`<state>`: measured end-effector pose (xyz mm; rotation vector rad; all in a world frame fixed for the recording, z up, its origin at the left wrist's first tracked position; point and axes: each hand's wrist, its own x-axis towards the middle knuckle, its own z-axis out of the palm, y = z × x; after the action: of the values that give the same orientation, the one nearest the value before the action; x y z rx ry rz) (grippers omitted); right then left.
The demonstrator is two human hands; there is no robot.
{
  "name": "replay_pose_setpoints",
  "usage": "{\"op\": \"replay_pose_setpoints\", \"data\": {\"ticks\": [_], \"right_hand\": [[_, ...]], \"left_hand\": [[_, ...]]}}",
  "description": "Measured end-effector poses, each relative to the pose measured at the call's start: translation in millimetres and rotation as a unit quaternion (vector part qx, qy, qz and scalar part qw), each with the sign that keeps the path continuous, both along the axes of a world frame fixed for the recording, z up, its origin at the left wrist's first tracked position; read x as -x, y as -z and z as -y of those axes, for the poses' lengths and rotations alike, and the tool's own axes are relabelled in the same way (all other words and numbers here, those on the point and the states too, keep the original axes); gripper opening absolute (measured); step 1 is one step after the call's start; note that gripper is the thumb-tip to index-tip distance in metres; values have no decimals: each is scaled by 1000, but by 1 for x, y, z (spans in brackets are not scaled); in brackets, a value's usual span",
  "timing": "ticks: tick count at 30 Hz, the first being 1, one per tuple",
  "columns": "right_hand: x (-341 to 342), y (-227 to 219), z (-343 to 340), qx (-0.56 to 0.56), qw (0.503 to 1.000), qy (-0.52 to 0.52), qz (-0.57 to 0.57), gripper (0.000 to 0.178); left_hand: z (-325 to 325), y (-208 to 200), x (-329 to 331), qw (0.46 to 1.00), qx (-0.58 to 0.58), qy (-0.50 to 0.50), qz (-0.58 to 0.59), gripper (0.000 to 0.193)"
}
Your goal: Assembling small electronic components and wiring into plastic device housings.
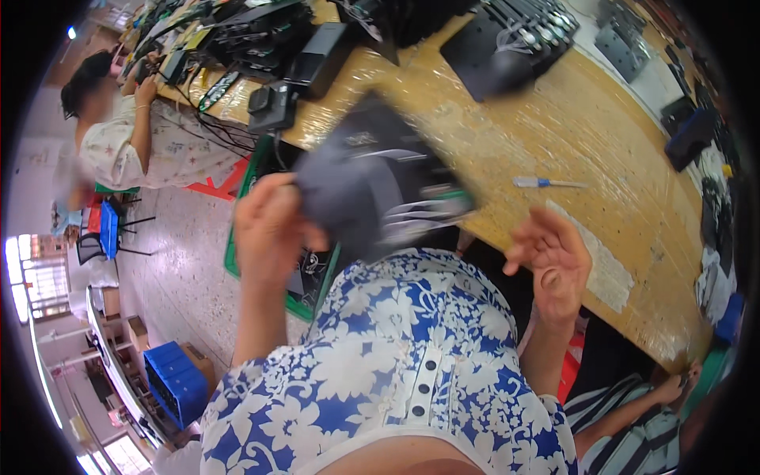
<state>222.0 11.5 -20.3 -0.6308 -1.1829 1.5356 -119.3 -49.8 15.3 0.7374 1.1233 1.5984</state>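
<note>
My left hand (273,226) grips the blurred panel (368,178) over the table's (491,142) near edge, its pale wires (423,210) seemingly uncovered, what's left unclear, my right hand (552,267) loosely open and empty!

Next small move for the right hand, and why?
Probably bring the right hand in to support the free side of the black panel: only the left hand grips it, by one edge, while the right looks empty and half open nearby.
</note>
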Motion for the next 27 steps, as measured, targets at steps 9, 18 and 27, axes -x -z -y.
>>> {"op": "replay_pose_setpoints", "data": {"ticks": [9,18,27], "right_hand": [[5,-6,8,1,988,154,-31,48],[18,-6,-1,55,997,58,-4,46],[27,3,-3,48,989,142,-3,52]], "left_hand": [[-27,17,-100,967,54,240,67,22],[-58,5,-102,953,53,298,2,34],[-69,12,-107,953,80,285,58,29]]}}
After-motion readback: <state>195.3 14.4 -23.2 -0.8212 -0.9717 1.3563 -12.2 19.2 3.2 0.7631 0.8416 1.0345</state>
